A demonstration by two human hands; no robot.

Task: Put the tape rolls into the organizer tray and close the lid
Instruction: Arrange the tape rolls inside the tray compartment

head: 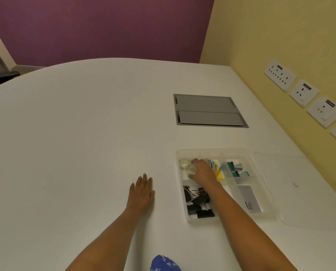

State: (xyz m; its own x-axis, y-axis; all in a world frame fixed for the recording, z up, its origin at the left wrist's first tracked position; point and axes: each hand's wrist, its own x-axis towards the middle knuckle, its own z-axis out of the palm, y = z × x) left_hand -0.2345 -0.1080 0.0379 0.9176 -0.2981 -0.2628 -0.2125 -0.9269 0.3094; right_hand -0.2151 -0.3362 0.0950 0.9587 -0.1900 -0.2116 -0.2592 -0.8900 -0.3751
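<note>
Right hand [202, 171] pinching a clear tape roll [192, 169] in tray [190, 218], far-left compartment; left hand [142, 192] flat, spread on tabletop [84, 133]. Best released gently beside second roll [183, 164]; lid [300, 192] still off, right.

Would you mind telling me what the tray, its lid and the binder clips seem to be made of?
Tray: probably frosted translucent plastic; the white table shows dimly through its walls.
Lid: apparently clear or lightly frosted plastic, nearly invisible apart from its pale rim.
Binder clips: likely black-painted metal bodies, with thin shiny wire handles that glint.
</note>
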